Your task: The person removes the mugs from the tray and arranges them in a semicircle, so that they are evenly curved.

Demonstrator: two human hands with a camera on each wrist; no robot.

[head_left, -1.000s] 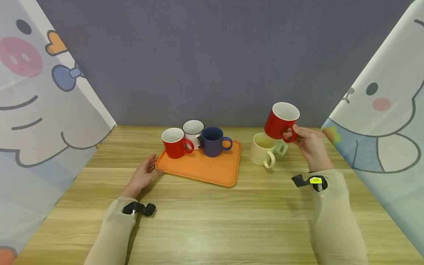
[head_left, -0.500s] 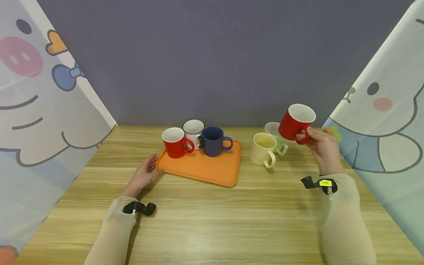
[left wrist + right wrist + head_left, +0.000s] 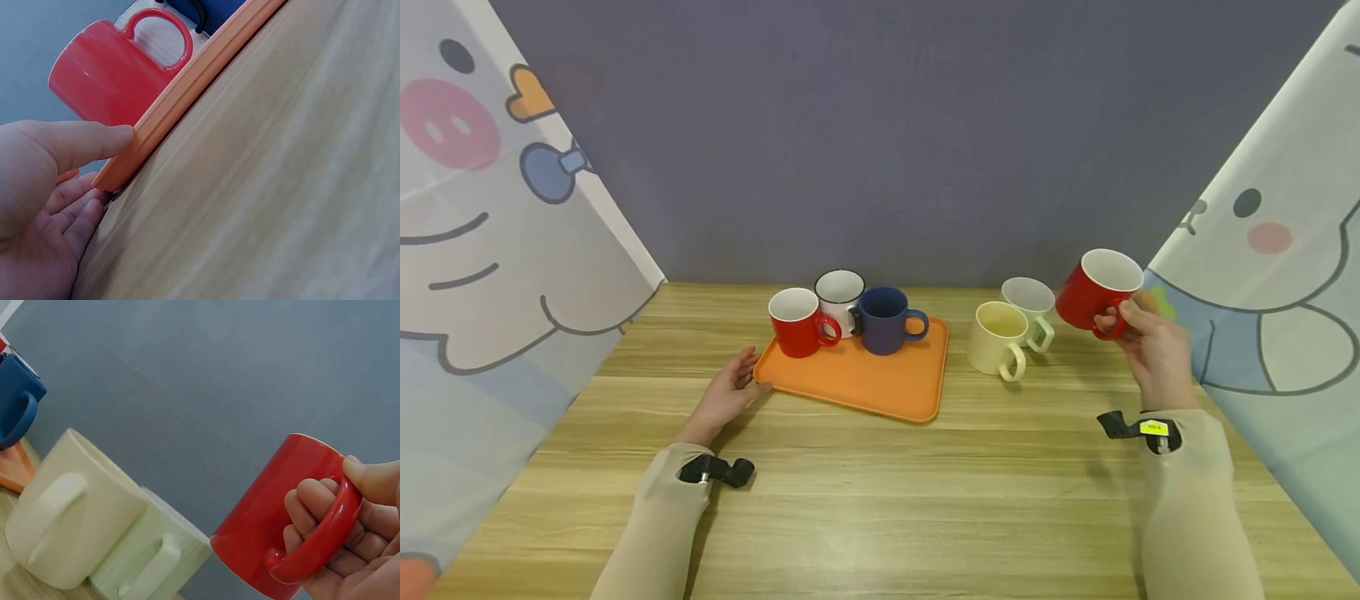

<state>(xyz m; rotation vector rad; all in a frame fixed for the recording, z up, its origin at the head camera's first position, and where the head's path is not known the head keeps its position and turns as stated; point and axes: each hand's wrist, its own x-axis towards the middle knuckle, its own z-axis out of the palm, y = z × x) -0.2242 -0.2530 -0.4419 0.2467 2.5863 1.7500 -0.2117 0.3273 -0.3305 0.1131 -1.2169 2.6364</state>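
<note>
My right hand (image 3: 1157,348) grips a red mug (image 3: 275,512) by its handle, fingers through the loop and thumb on top. The mug is white inside and tilts a little, low over the table's back right; contact below it is hard to judge. To its left stand a pale green mug (image 3: 153,550) and a cream-yellow mug (image 3: 996,340). My left hand (image 3: 724,398) holds the near left corner of an orange tray (image 3: 880,387), thumb on the rim and fingers round the corner. On the tray are another red mug (image 3: 797,327), a black-rimmed white mug (image 3: 837,292) and a dark blue mug (image 3: 882,321).
A grey wall panel (image 3: 865,150) rises behind the wooden table (image 3: 925,500). Printed cartoon sheets (image 3: 1277,275) flank the table on both sides. The cream-yellow mug stands just right of the tray, its handle facing the front.
My right hand has carried the red mug rightward and slightly down, away from above the yellow and green mugs, uncovering the pale green one. My left hand and the tray have stayed put.
</note>
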